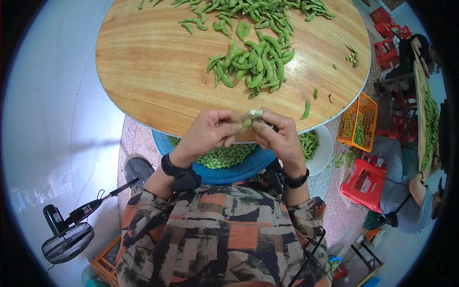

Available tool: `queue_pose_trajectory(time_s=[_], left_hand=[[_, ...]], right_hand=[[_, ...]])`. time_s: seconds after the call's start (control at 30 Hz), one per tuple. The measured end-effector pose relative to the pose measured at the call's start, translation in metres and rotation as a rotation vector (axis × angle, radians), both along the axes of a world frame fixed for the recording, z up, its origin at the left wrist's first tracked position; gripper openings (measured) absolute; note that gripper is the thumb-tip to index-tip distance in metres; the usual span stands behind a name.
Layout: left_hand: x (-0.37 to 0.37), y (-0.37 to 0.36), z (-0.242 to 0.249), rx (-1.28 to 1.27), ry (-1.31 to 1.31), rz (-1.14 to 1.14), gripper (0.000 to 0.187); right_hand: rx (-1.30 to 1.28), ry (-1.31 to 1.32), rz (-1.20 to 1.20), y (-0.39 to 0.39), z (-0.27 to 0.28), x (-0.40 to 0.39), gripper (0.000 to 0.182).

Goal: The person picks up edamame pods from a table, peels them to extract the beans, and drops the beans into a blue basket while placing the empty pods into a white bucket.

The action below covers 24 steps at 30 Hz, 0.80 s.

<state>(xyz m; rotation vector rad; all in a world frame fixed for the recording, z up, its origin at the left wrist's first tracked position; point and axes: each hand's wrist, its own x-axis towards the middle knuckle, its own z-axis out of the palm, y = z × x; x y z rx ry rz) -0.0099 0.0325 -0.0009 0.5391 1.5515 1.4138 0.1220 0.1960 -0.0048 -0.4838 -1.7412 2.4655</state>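
Observation:
My left hand [210,130] and my right hand [283,134] meet just over the near edge of the round wooden table. A pale green soybean pod [245,125], slightly blurred, is pinched between their fingertips. Something whitish covers the tip of my right index finger, and a small dark thing shows inside that hand; I cannot make it out. Below my hands sits a blue basin [260,168] holding shelled green soybeans [224,156]. Beyond them, a heap of soybean pods [258,62] lies on the table [148,62], with a single pod [306,110] near my right hand.
A white bucket [326,148] with green pods stands right of the basin. Farther right are an orange crate [366,119], a red stool [366,184] and people beside another table [420,115]. A black fan [69,237] stands at lower left.

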Motion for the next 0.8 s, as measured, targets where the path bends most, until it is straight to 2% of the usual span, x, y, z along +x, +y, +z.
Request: queue_pose_trajectory(time_s=[0.03,0.07,0.1,0.13,0.2,0.23,0.27,0.3,0.37,0.4,0.43,0.47,0.5,0.53,0.57,0.67,0.73,0.8], left_hand=[[-0.004,-0.002,-0.009,0.087,-0.289,-0.046,0.006],[-0.006,-0.004,-0.014,0.175,-0.578,-0.092,0.008],[-0.004,-0.003,-0.013,0.175,-0.577,-0.091,0.008],[-0.001,-0.002,-0.010,0.193,-0.566,-0.074,0.008],[0.008,0.002,-0.007,0.210,-0.558,-0.060,0.009],[0.012,0.004,-0.006,0.157,-0.363,-0.027,0.012],[0.015,0.007,-0.005,0.104,-0.168,0.008,0.016],[0.017,0.009,-0.006,0.105,-0.168,0.010,0.016],[0.019,0.010,-0.009,0.080,0.031,0.070,0.018],[0.018,0.009,-0.010,0.081,0.031,0.069,0.018],[0.013,0.007,-0.010,0.039,0.088,-0.005,0.014],[0.010,0.005,-0.010,-0.004,0.144,-0.077,0.013],[0.005,0.003,-0.009,-0.003,0.145,-0.076,0.013],[0.001,0.001,-0.006,0.044,-0.019,-0.087,0.016],[-0.001,0.001,-0.002,0.093,-0.182,-0.098,0.020],[0.001,0.001,0.018,0.113,-0.240,-0.156,0.022],[0.001,0.001,0.013,0.124,-0.175,-0.070,0.021],[-0.001,0.003,0.010,0.136,-0.108,0.007,0.021]], right_hand=[[-0.001,0.000,0.001,0.002,-0.003,0.001,0.019],[-0.187,0.017,0.033,0.004,-0.008,0.003,0.018],[-0.373,0.034,0.065,0.005,-0.011,0.003,0.018],[-0.372,0.034,0.065,0.004,-0.009,0.003,0.018],[-0.179,-0.030,0.002,0.000,-0.004,0.004,0.017],[-0.180,-0.031,0.002,-0.003,-0.005,0.004,0.017],[0.088,0.014,-0.037,-0.008,-0.006,0.003,0.017],[0.356,0.060,-0.076,-0.012,-0.006,0.002,0.016],[0.455,0.130,-0.138,-0.017,-0.004,0.000,0.016],[0.539,0.135,-0.154,-0.017,-0.004,-0.001,0.016],[0.624,0.139,-0.170,-0.016,-0.004,-0.001,0.015],[0.626,0.138,-0.169,-0.015,-0.004,0.000,0.015],[0.315,0.034,-0.124,-0.012,-0.002,0.001,0.015],[0.003,-0.068,-0.076,-0.010,-0.001,0.001,0.014],[0.005,-0.066,-0.074,-0.008,-0.003,0.000,0.014],[-0.106,-0.037,-0.042,-0.010,-0.009,-0.004,0.016],[0.113,-0.017,-0.178,-0.020,-0.009,-0.006,0.017],[0.107,-0.016,-0.229,-0.020,-0.002,-0.006,0.018]])
